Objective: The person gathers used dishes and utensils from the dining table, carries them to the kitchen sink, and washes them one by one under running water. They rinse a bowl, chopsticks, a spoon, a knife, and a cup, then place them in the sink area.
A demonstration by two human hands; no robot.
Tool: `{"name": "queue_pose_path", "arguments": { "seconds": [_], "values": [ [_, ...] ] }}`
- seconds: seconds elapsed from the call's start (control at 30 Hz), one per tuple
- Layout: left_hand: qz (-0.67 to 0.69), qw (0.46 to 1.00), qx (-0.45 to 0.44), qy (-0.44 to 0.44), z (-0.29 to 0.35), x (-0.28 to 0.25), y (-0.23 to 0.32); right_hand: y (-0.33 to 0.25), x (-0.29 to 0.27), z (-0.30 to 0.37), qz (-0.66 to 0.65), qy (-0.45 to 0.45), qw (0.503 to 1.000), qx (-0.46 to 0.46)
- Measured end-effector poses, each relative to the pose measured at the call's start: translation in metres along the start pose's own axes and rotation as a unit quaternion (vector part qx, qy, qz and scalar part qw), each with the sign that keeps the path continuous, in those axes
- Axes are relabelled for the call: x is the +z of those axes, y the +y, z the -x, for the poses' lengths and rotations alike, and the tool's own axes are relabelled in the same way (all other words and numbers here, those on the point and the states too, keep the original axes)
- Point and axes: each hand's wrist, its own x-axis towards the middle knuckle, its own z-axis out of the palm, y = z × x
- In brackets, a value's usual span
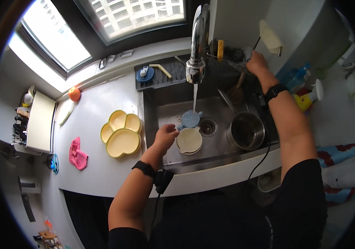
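My left hand [167,137] hovers at the left side of the sink, fingers loosely bent and apart, holding nothing. Just right of it a small cream bowl [189,140] sits in the sink. Behind that is a light-blue two-handled dish [191,119], with water from the chrome faucet [195,70] running onto it. My right hand [257,63] reaches to the back right corner, its fingers closed beside a dark rack [231,54] with a yellow sponge [220,50]. What it grips there is too unclear to name.
A steel pot [246,130] stands in the sink's right side, beside the drain [207,126]. On the left counter are a yellow paw-shaped plate [123,143], a pink cloth [77,154] and an orange fruit [74,93]. A black drying tray [160,76] lies behind the sink.
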Motion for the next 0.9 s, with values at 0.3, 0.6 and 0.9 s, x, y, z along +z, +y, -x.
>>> {"name": "queue_pose_path", "arguments": {
  "seconds": [0.3,0.6,0.9],
  "values": [
    [-0.179,0.984,0.012,0.014,-0.056,0.033,-0.021,0.019,-0.022,-0.016,-0.403,0.156,0.902,0.013],
    [-0.342,0.937,-0.058,-0.051,-0.118,0.040,-0.040,-0.004,-0.037,0.028,-0.650,0.102,0.751,0.055],
    [-0.428,0.886,-0.130,-0.119,-0.149,0.049,-0.052,0.005,-0.043,0.068,-0.716,0.056,0.696,0.020]
  ]
}}
